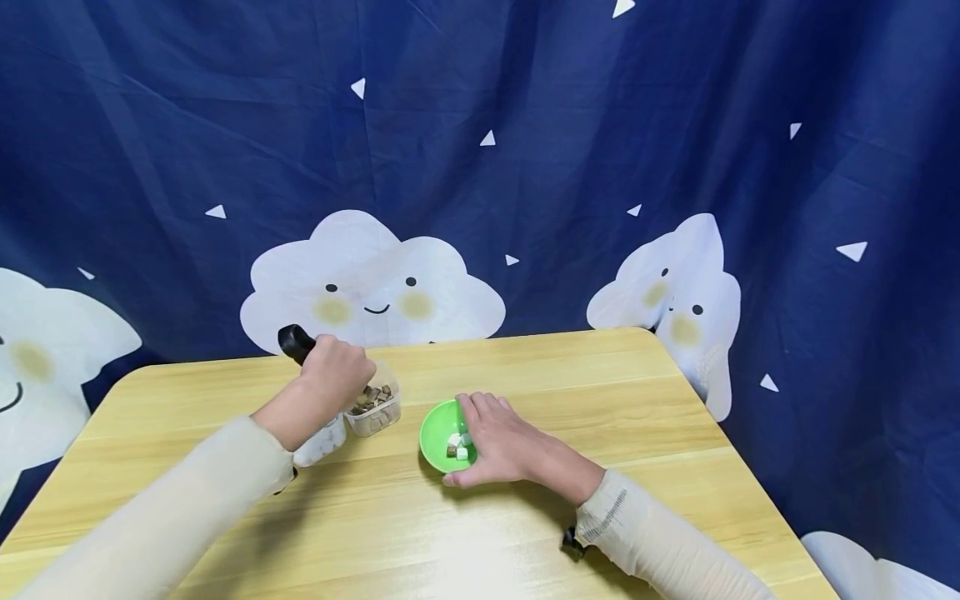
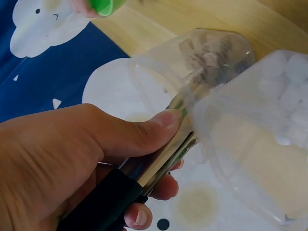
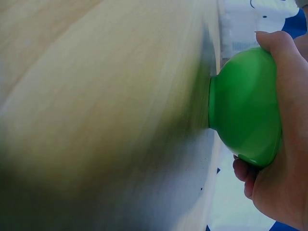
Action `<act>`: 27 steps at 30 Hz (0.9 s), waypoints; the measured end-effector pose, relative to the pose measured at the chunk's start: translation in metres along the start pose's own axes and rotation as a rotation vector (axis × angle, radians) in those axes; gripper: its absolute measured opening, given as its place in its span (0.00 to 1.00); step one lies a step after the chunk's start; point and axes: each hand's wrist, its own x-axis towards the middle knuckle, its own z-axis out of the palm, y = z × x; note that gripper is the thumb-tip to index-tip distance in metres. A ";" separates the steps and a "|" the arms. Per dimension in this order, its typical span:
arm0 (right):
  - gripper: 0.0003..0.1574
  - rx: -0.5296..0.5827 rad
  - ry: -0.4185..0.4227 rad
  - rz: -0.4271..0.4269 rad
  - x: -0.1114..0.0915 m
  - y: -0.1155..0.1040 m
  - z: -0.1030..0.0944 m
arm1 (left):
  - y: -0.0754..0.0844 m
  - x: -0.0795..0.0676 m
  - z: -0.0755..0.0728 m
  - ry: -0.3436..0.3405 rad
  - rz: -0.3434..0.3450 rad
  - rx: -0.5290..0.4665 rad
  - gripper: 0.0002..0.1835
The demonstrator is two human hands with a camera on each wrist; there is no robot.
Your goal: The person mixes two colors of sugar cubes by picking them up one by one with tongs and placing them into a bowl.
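Tongs [image 2: 161,166] with black handles are gripped in your left hand [image 1: 335,372], your thumb laid along one metal arm and your fingers wrapped beneath, likely so a light squeeze works the tips. Those tips reach beyond your left fingers into a clear tub [image 1: 388,377] of brown pieces [image 1: 369,402]; the steep slant of the handle seems chosen to clear the tub's wall. A second clear tub [image 1: 319,447], holding white pieces, sits just beside the first, under your left wrist, where both are probably meant to be within easy reach. Your right hand [image 1: 506,442] grasps the green bowl [image 1: 433,427], thumb at the near rim and fingers over the far side, apparently to steady it on the worktop [image 1: 600,400]. The bowl opens to the left of your right fingers and lies well to the right of your left ones. Inside, close to your right palm, are white cubes [image 1: 461,454] and a brown one [image 1: 452,451].
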 end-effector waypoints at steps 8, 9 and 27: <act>0.70 0.005 0.003 0.000 0.000 -0.001 -0.002 | -0.001 0.002 0.004 -0.047 0.014 0.006 0.17; 0.70 0.003 0.003 0.000 0.000 -0.001 -0.002 | -0.001 0.002 0.004 -0.046 0.017 0.008 0.17; 0.70 -0.001 -0.003 0.009 0.000 -0.001 -0.001 | -0.004 -0.008 0.012 0.113 0.042 0.026 0.16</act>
